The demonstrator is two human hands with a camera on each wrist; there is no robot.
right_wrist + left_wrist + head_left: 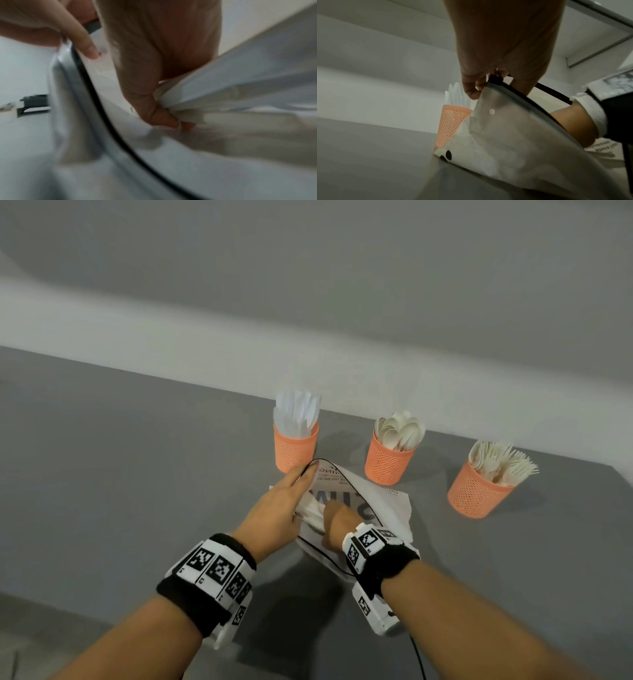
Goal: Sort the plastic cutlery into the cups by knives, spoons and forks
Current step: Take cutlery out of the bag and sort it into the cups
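- The right hand is inside a white plastic bag. Its thumb and fingers pinch a bunch of pale cutlery (too blurry to tell which kind).
- The left hand holds the bag's black edge up. Its fingers curl around that edge, so the bag's mouth is wide open.
- The bag sits on the gray tabletop, just in front of the cups.
- Three orange mesh cups stand in a row behind the bag.
- The knife cup is at about 11 o'clock from the bag, full of white knives.
- The spoon cup is at about 12 o'clock, full of spoons.
- The fork cup is at about 3 o'clock, well apart from the bag, full of forks.
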